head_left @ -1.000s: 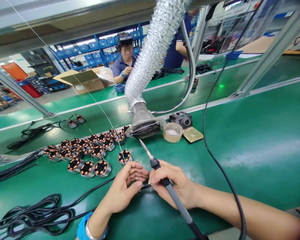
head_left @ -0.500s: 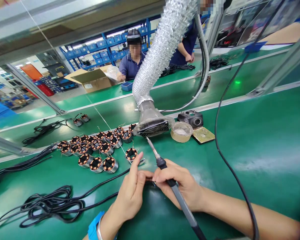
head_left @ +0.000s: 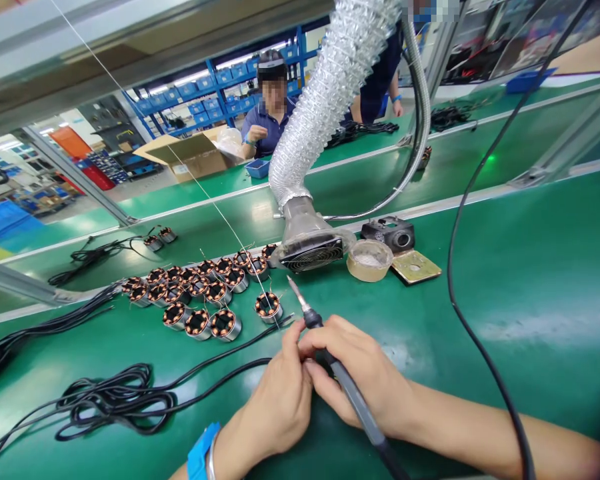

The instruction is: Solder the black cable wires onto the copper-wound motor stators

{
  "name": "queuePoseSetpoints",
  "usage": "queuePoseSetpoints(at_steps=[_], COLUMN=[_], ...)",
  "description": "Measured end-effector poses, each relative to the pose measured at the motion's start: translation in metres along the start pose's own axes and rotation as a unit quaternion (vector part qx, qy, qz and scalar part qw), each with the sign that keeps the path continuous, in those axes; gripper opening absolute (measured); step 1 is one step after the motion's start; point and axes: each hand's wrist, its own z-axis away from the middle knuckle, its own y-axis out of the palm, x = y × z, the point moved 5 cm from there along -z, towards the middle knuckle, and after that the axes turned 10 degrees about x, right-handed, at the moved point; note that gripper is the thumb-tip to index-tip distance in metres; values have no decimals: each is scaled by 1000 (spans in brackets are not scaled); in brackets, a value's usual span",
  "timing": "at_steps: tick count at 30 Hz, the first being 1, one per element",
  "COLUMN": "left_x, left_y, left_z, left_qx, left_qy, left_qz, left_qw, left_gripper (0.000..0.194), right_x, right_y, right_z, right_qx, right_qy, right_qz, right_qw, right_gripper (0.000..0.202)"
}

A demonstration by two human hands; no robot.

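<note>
My right hand (head_left: pixel 360 373) is closed round the handle of a soldering iron (head_left: pixel 347 380), whose bare tip points up and away, just below the fume hood. Against it, my left hand (head_left: pixel 283 393) is closed, with a black cable (head_left: pixel 230 381) running in under its fingers; the cable's end is hidden between the hands. A second cable end with stripped leads (head_left: pixel 286 321) lies just past my left fingertips. Beyond it stands a single motor stator (head_left: pixel 269 307) with copper windings. A thin pale wire (head_left: pixel 230 228) slants down from above and ends near that stator.
Several more stators (head_left: pixel 200 287) stand grouped at the left. Coiled black cables (head_left: pixel 115 400) lie in front of them. A fume hood (head_left: pixel 313 250) on a silver duct hangs over the bench, near a round tub (head_left: pixel 370 261) and a sponge tray (head_left: pixel 416 267). A co-worker (head_left: pixel 270 113) sits opposite.
My left hand has moved right and its raised finger has folded in against my right hand. The soldering iron's tip has shifted slightly left. The co-worker's hand has risen.
</note>
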Motion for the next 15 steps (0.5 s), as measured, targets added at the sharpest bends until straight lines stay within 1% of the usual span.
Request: queuePoseSetpoints(at_steps=[2, 4, 6, 8, 11, 13, 15], left_x=[-6, -11, -13, -13, -14, -17, -20], left_y=[-1, -2, -2, 0, 5, 9, 9], left_z=[-3, -5, -6, -5, -1, 1, 0], left_qx=[0, 8, 15, 9, -2, -1, 3], left_qy=[18, 35, 37, 30, 49, 67, 61], left_qz=[-27, -44, -58, -87, -161, -208, -235], left_qw=[999, 998, 998, 996, 986, 976, 970], left_gripper=[53, 49, 47, 52, 66, 71, 73], right_x=[0, -1, -3, -4, -6, -8, -14], right_y=[2, 3, 4, 4, 3, 4, 8], right_z=[2, 4, 6, 6, 7, 10, 15], right_qx=[-2, -3, 7, 17, 12, 9, 11], right_qy=[-21, -49, -64, -62, -59, -67, -73], right_qz=[24, 37, 46, 49, 36, 29, 32], right_qw=[999, 998, 997, 997, 998, 997, 997], right_gripper=[25, 25, 24, 25, 26, 26, 25])
